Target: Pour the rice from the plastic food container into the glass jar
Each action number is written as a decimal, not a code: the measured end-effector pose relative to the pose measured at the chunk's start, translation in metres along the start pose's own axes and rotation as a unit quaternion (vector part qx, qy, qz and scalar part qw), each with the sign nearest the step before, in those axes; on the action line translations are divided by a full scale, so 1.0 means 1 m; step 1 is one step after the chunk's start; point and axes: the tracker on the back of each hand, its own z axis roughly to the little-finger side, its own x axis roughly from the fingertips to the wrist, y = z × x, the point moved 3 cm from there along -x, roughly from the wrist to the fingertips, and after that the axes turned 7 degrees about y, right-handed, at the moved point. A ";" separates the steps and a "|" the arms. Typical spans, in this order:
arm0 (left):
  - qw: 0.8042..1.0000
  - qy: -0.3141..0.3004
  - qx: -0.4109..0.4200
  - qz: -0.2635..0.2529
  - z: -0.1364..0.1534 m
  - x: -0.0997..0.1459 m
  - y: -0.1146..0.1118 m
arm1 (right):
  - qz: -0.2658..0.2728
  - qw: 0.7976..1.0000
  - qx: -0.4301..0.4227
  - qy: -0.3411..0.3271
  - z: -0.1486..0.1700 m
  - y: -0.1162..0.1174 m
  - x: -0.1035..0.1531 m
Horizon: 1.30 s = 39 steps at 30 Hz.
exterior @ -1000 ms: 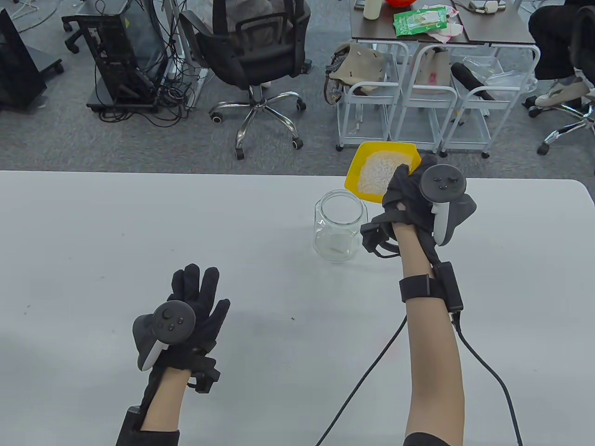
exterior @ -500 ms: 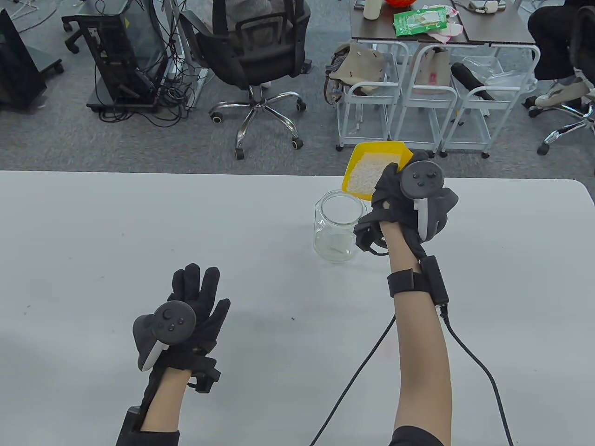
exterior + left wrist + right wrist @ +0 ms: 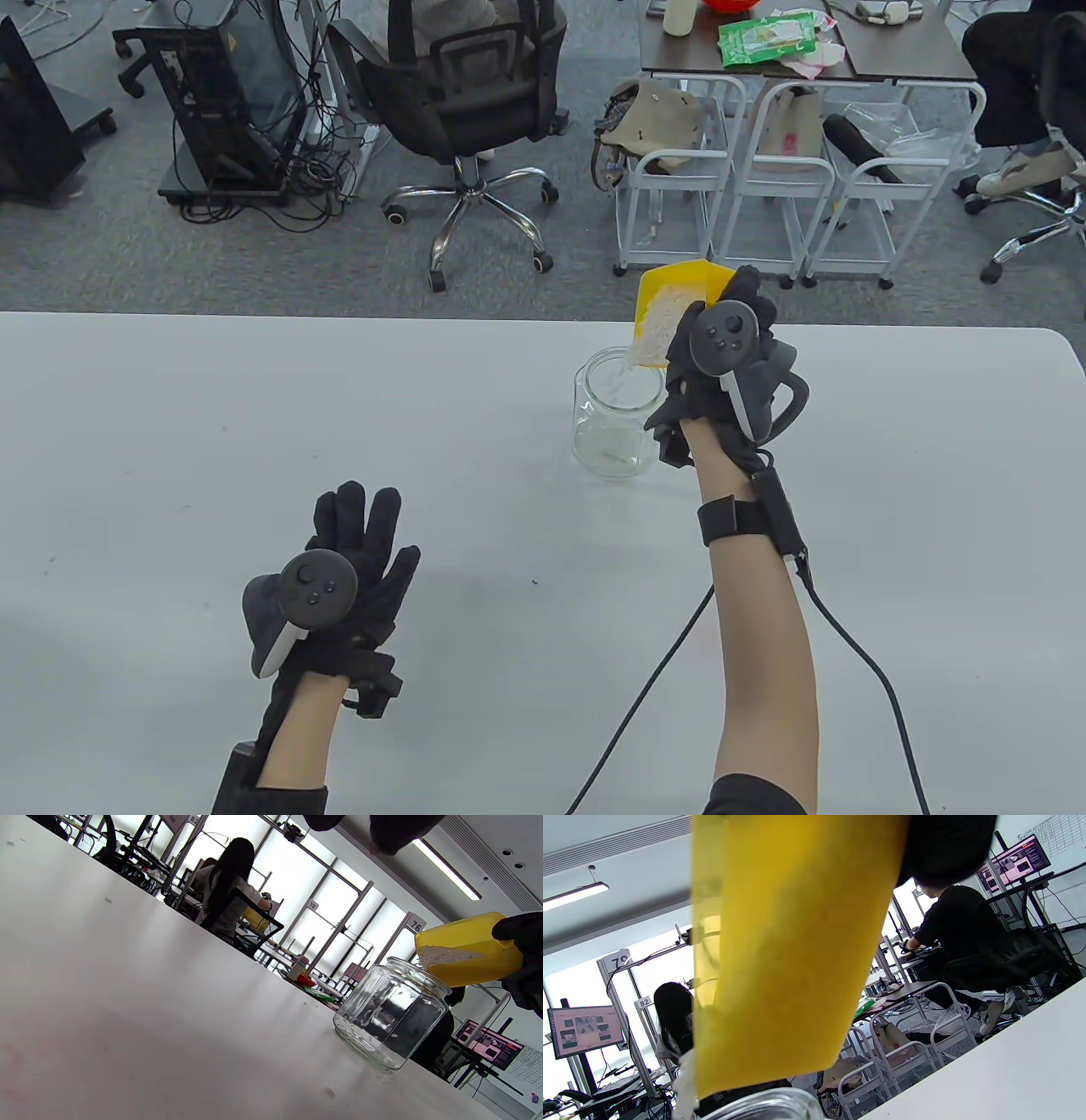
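Right hand [image 3: 721, 356] has a grip on the yellow plastic container [image 3: 670, 293], tipped over the glass jar [image 3: 618, 413] mid-table, rice [image 3: 657, 318] spilling off its lip. Left hand [image 3: 339, 577] rests flat near-left, fingers spread, holding nothing.

This is an open-plan office or computer lab. Beyond the white surface [image 3: 339, 407] lies grey carpet [image 3: 127, 255] with a black swivel chair [image 3: 462, 102] on castors, a desktop tower [image 3: 216, 93] trailing cables, white wire carts [image 3: 764, 170] and another desk [image 3: 806, 42] strewn with packets. The wrist views show people seated at workstations [image 3: 950, 929], lit monitors [image 3: 583, 1031], numbered placards [image 3: 415, 926] on posts, tall bright windows [image 3: 297, 878] and ceiling strip lights [image 3: 447, 870].
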 end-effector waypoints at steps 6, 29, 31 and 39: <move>1.000 -0.001 0.000 0.001 0.000 0.000 0.000 | 0.005 1.000 0.011 -0.006 -0.001 0.000 0.001; 1.000 -0.003 -0.003 0.001 -0.001 0.000 -0.001 | 0.057 0.988 0.105 -0.094 -0.023 -0.004 0.015; 1.000 -0.003 -0.003 0.002 -0.001 0.000 -0.001 | 0.061 0.987 0.111 -0.100 -0.025 -0.005 0.016; 1.000 -0.003 -0.005 0.000 -0.002 0.000 -0.001 | 0.088 0.974 0.152 -0.141 -0.034 -0.009 0.023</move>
